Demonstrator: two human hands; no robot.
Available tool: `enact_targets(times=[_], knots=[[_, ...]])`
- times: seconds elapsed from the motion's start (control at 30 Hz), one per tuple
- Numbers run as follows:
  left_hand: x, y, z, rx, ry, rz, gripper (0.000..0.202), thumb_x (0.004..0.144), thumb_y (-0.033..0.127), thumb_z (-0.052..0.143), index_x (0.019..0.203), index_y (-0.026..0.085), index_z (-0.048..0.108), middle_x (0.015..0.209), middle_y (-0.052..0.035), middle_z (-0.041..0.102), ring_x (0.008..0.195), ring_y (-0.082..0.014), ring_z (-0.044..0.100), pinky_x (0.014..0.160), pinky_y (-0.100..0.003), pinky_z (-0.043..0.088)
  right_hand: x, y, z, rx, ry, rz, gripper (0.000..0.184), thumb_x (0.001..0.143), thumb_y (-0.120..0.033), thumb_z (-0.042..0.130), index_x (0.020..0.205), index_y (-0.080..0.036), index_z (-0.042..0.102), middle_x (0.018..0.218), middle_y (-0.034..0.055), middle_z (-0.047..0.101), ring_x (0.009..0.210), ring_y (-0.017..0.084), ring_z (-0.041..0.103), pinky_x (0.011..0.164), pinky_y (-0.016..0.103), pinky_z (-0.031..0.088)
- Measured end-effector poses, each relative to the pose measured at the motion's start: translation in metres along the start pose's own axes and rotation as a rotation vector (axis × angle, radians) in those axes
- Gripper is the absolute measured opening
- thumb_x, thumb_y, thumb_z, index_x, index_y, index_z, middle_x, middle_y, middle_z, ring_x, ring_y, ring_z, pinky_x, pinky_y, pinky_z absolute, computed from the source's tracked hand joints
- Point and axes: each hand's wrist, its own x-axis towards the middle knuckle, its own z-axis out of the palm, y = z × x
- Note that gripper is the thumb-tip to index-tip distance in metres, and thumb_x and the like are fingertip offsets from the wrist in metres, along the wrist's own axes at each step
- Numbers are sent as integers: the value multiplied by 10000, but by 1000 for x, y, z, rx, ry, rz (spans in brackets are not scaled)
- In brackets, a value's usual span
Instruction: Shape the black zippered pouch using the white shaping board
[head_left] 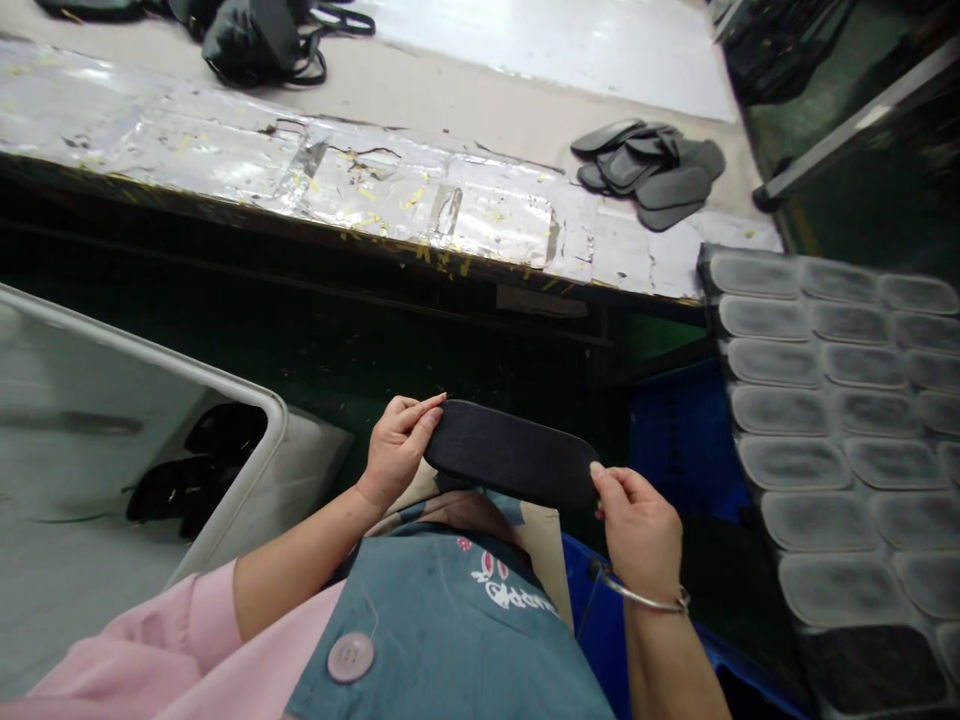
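Note:
Between my two hands, in front of my apron, I hold a flat black oval pad (pixel 510 452) with rounded ends. My left hand (pixel 401 445) pinches its left end between thumb and fingers. At the opposite end, my right hand (pixel 634 515) grips the lower right corner, thumb on top. The pad's face looks smooth and dark, tilted slightly down to the right. To the right, a dark sheet (pixel 806 475) carries rows of pale, translucent-looking oval shapes; one dark oval (pixel 874 668) shows at its near end.
A worktable with a worn, taped edge (pixel 360 190) runs across the front. On it lie a pile of dark oval pads (pixel 649 170) and black bags (pixel 255 45). A white bin (pixel 274 410) with black items stands at left. Blue crates (pixel 682 430) sit low at right.

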Motion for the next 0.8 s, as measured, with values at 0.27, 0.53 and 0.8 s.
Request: enact_targets(times=[0.27,0.53,0.8], knots=[[-1,-1,-5,12,-42,-8,275,861,327,551,1084,229,676,866,-14,541,815,-129,519,703,-224,402,10,23,13,-45,-73,1,422,780,-594,507,654,-200,589,509,-26,541,470,126,504,496,233,376],[-1,-3,-7,47,-59,-4,272,866,322,545,1098,245,665,901,-18,554,840,-136,531,692,-218,413,12,19,11,10,-144,15,405,771,-579,504,618,-207,547,485,-37,478,426,105,427,424,223,323],[-4,-6,-8,131,-61,91,282,890,265,516,1149,278,628,960,-13,533,854,-123,524,714,-212,409,12,19,12,28,-122,-62,377,781,-536,511,591,-211,505,475,-42,449,406,98,402,394,219,316]])
